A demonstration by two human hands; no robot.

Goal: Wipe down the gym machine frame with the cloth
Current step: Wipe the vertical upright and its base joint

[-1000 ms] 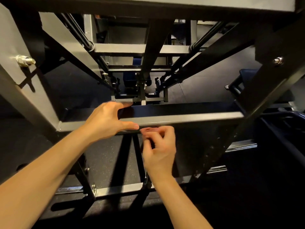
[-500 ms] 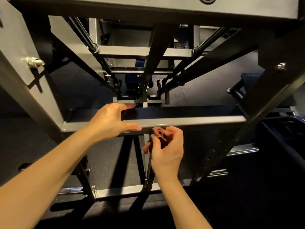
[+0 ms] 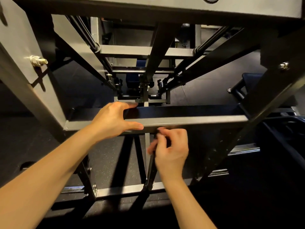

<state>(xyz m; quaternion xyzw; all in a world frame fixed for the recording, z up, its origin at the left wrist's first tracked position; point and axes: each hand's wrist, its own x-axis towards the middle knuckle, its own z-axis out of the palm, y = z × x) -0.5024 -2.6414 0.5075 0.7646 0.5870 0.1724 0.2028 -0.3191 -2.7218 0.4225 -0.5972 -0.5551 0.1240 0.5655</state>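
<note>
Left hand (image 3: 113, 119) spread, grasping frame crossbar (image 3: 189, 120). Right hand (image 3: 170, 146) curled, blurred, under bar; contents unclear. No cloth visible; wiping likely needs cloth fetched next.

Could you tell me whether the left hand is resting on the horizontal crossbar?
Yes, the left hand wraps over the grey horizontal crossbar.

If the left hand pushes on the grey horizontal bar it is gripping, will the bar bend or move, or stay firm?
Probably it stays firm. The horizontal bar looks like square metal tube joined at both ends to the frame's slanted posts, so it should not flex or slide. Its painted surface looks smooth, so the left hand may slip a little. The right hand is blurred just below it.
</note>
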